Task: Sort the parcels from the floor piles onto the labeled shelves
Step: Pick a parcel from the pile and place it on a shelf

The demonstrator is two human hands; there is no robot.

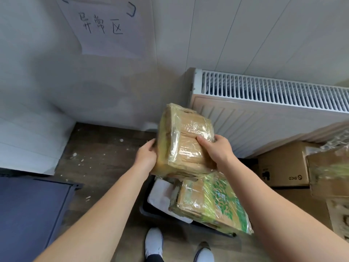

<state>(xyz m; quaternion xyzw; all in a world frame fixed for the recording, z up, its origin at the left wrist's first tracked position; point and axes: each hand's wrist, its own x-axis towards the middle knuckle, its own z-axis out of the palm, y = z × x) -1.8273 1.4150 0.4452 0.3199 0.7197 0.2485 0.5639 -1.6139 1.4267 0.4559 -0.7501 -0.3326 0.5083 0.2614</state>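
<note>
Between left hand (146, 156) and right hand (217, 148), parcel (184, 140) held.

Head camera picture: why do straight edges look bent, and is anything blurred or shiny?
Head view: the wide-angle lens bows the radiator and wall panels; head view: the box at the right edge is smeared by blur; head view: the plastic wrap on the held parcel catches soft glare.

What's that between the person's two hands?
A plastic-wrapped cardboard parcel, gripped by the left hand and right hand on opposite sides, seen in the head view.
</note>
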